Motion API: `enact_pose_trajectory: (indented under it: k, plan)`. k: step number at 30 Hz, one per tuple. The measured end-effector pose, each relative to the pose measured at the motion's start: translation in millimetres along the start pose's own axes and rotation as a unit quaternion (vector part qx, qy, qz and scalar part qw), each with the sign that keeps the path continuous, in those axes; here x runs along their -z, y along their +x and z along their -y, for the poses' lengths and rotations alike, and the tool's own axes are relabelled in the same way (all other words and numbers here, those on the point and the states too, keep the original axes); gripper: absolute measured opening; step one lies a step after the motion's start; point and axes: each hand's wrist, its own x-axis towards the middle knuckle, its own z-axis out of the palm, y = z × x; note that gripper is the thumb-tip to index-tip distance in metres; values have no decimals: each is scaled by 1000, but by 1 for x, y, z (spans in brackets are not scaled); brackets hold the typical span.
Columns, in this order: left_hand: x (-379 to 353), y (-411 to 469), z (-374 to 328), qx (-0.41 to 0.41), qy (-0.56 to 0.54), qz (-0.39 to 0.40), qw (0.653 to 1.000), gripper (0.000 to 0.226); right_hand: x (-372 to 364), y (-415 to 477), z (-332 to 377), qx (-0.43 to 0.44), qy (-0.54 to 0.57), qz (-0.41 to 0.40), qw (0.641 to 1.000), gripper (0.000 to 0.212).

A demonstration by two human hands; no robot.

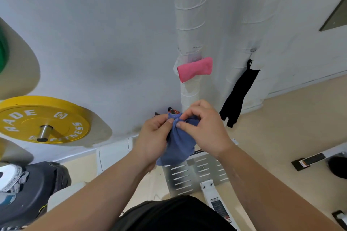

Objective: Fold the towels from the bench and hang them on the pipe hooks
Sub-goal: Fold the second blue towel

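Note:
A small blue towel (178, 146) hangs bunched between my two hands in front of me. My left hand (153, 137) pinches its upper edge from the left, and my right hand (202, 125) pinches the same edge from the right, fingers curled. Behind my hands stands a white wrapped pipe (189, 24). A folded pink towel (195, 69) hangs on it. A black cloth (238, 93) hangs from a hook on a second white pipe (253, 15) to the right.
A yellow weight plate (45, 120) on a steel peg sticks out of the wall at left. A dark bag (33, 189) lies at lower left. A perforated metal plate (197, 172) of a machine frame lies on the beige floor below my hands.

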Motion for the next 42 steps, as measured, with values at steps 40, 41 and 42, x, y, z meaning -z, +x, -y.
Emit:
enact_pose_trajectory:
  k: [40, 41, 42]
  plan:
    - [18, 46, -80, -143, 95, 171, 970, 24, 70, 32, 21, -13, 233, 0, 972, 15]
    - [17, 48, -85, -125, 113, 204, 964, 29, 71, 31, 23, -10, 225, 17, 974, 13]
    - [16, 51, -90, -103, 127, 243, 956, 32, 73, 30, 25, -8, 218, 29, 975, 11]
